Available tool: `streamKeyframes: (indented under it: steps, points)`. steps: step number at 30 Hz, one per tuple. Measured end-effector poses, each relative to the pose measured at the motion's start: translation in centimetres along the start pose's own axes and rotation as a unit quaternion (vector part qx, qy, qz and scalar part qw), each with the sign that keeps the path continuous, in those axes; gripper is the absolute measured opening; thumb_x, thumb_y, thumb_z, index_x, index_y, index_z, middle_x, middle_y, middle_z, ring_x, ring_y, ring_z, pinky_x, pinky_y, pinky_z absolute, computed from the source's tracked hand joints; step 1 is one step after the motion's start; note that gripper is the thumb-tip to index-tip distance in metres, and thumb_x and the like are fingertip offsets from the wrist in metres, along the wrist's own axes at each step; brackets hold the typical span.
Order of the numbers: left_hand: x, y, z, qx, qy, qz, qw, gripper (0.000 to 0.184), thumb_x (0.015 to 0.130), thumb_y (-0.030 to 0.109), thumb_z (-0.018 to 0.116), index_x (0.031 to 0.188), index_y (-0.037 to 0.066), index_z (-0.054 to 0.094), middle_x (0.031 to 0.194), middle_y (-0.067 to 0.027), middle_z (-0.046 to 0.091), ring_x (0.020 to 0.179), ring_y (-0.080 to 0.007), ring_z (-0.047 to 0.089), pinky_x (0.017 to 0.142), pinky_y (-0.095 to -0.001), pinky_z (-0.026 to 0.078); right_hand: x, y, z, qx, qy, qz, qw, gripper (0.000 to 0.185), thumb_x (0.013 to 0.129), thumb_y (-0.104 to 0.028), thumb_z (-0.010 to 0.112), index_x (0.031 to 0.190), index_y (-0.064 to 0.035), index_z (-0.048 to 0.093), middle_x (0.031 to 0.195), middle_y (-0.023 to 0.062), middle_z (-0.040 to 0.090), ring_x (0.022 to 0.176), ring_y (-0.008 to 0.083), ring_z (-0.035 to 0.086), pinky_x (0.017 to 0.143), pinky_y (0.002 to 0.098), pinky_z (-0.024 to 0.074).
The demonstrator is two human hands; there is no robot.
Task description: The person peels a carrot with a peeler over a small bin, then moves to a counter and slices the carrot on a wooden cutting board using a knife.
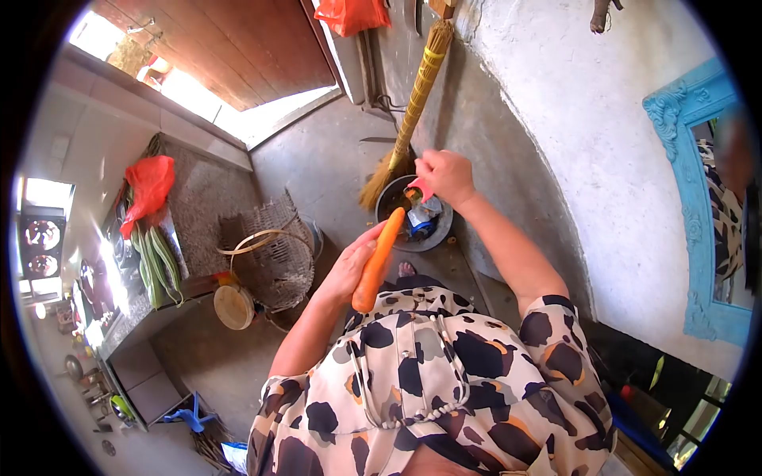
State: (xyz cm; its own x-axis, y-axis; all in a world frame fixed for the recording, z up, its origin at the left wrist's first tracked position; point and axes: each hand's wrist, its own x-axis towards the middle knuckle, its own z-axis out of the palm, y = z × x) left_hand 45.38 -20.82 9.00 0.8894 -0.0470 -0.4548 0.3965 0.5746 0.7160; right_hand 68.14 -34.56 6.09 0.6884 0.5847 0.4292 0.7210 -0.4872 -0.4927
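Note:
My left hand (355, 262) is wrapped round an orange carrot (376, 266), which points up and away from my body. In my closed right hand (448, 176) is a pink tool that looks like a peeler (421, 189). It sits just beyond the carrot's far tip, apart from it. Below both hands stands a round dark bin (445, 224) with scraps, a blue-and-white wrapper and some orange bits inside. The peeler's blade is too small to make out.
A straw broom (418, 103) leans on the wall behind the bin. At left are a woven basket (274, 266) and a counter (198, 186) with long green vegetables (157, 262) and a red bag (151, 186). A blue-framed mirror (689, 190) is at right; a wooden door (238, 47) stands ajar.

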Motion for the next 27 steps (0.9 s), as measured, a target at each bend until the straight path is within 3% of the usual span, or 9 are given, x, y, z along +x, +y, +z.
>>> streamKeyframes:
  steps: [2,7,9,12,18,20,23,25,27]
  points:
    - [0.1,-0.2,-0.2,-0.017,0.004,0.008,1.000,0.053,0.099,0.027,0.043,0.148,0.009,0.033,0.084,-0.0055,0.055,0.067,-0.0131,0.052,0.061,-0.0269,0.047,-0.3,0.3,-0.3,0.014,0.001,0.026,1.000,0.022,0.081,-0.021,0.064,0.065,-0.0101,0.055,0.059,0.0107,0.057,0.057,0.0325,0.059,0.051,0.0456,0.0441]
    - [0.5,-0.3,0.5,-0.044,0.009,-0.014,0.999,0.052,0.099,0.025,0.042,0.148,0.007,0.034,0.084,-0.0061,0.055,0.067,-0.0132,0.052,0.061,-0.0269,0.047,-0.6,-2.5,-0.2,0.068,0.018,-0.074,0.995,0.024,0.080,-0.021,0.065,0.062,-0.0100,0.053,0.058,0.0109,0.055,0.058,0.0319,0.059,0.052,0.0441,0.0447]
    - [0.1,-0.2,0.3,-0.055,-0.009,-0.019,0.998,0.052,0.099,0.025,0.042,0.148,0.008,0.033,0.084,-0.0065,0.055,0.066,-0.0133,0.052,0.061,-0.0268,0.047,-0.3,-0.8,-0.1,-0.017,0.020,-0.067,0.997,0.024,0.080,-0.021,0.065,0.062,-0.0099,0.052,0.058,0.0108,0.055,0.057,0.0321,0.059,0.051,0.0443,0.0444]
    - [-0.4,-0.1,0.5,-0.040,-0.011,-0.017,0.999,0.053,0.099,0.024,0.042,0.148,0.008,0.033,0.084,-0.0068,0.056,0.066,-0.0134,0.053,0.060,-0.0265,0.047,-0.5,0.6,-0.5,0.014,0.009,0.025,1.000,0.023,0.080,-0.021,0.065,0.063,-0.0100,0.053,0.057,0.0106,0.055,0.056,0.0323,0.058,0.050,0.0445,0.0440]
    - [0.1,-0.2,0.6,-0.001,-0.002,-0.001,1.000,0.052,0.099,0.024,0.041,0.148,0.007,0.033,0.084,-0.0053,0.057,0.068,-0.0124,0.054,0.060,-0.0246,0.048,-0.4,-2.8,-1.7,0.075,0.017,-0.049,0.996,0.022,0.079,-0.020,0.065,0.063,-0.0100,0.054,0.057,0.0109,0.056,0.055,0.0321,0.058,0.049,0.0442,0.0437]
    - [0.2,-0.5,0.0,0.003,-0.024,0.002,1.000,0.050,0.100,0.024,0.041,0.147,0.008,0.036,0.088,-0.0034,0.059,0.071,-0.0108,0.057,0.061,-0.0238,0.049,-0.3,-2.1,-1.3,0.032,0.021,-0.058,0.998,0.023,0.080,-0.020,0.065,0.063,-0.0097,0.054,0.058,0.0109,0.056,0.055,0.0320,0.057,0.049,0.0440,0.0436]
    - [-0.6,-0.1,0.5,-0.105,-0.031,-0.019,0.994,0.049,0.099,0.022,0.041,0.146,0.007,0.037,0.088,-0.0039,0.060,0.069,-0.0119,0.057,0.059,-0.0246,0.050,-0.4,-0.1,-1.0,0.014,0.024,-0.030,0.999,0.023,0.080,-0.019,0.065,0.062,-0.0098,0.053,0.057,0.0102,0.056,0.055,0.0313,0.057,0.049,0.0436,0.0436]
    - [0.4,-0.6,-0.5,-0.096,-0.023,-0.006,0.995,0.049,0.100,0.023,0.042,0.145,0.006,0.037,0.089,-0.0045,0.061,0.069,-0.0125,0.058,0.058,-0.0250,0.050,-0.6,-1.2,-2.0,0.041,0.016,0.017,0.999,0.024,0.080,-0.019,0.065,0.061,-0.0101,0.053,0.057,0.0100,0.056,0.055,0.0309,0.058,0.050,0.0435,0.0439]
    - [0.8,-0.7,-0.9,-0.091,-0.006,0.000,0.996,0.048,0.100,0.025,0.042,0.145,0.006,0.038,0.089,-0.0052,0.061,0.070,-0.0128,0.058,0.058,-0.0253,0.050,-0.7,-2.6,-2.1,0.048,0.012,-0.022,0.999,0.025,0.080,-0.019,0.065,0.061,-0.0102,0.052,0.056,0.0103,0.055,0.055,0.0305,0.057,0.052,0.0434,0.0442]
